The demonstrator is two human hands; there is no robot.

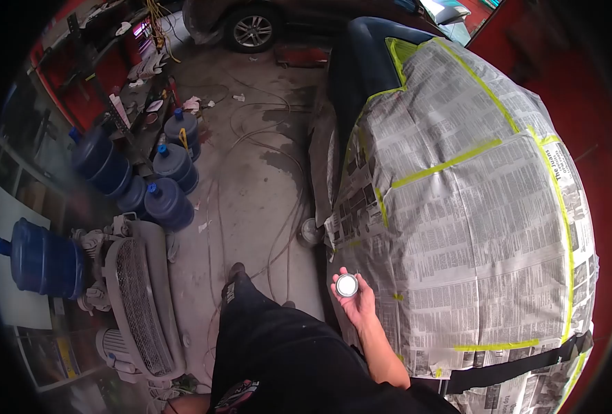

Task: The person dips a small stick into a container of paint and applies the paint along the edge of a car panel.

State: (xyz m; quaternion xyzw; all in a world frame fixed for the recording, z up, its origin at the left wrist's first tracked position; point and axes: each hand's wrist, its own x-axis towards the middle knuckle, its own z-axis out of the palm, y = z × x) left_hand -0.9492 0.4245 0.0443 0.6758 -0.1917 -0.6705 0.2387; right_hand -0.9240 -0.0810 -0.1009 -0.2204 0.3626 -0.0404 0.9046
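Note:
My right hand [355,306] is closed around a small round tin [347,285] with a pale, whitish top facing up. It is beside a car [371,58] whose front is covered in newspaper [451,228]. Yellow-green masking tape [451,164] runs along the paper's seams and edges. At the bottom edge, a piece of my left hand or wrist [187,404] shows next to my dark shirt. Its fingers are cut off or too dark to make out.
Several blue water jugs [169,205] stand on the left. Nearer lie a car grille [135,303] and an electric motor [116,350]. Hoses [273,148] wind over the concrete floor [247,186]. A cluttered bench [144,103] and another car's wheel [252,30] are farther back.

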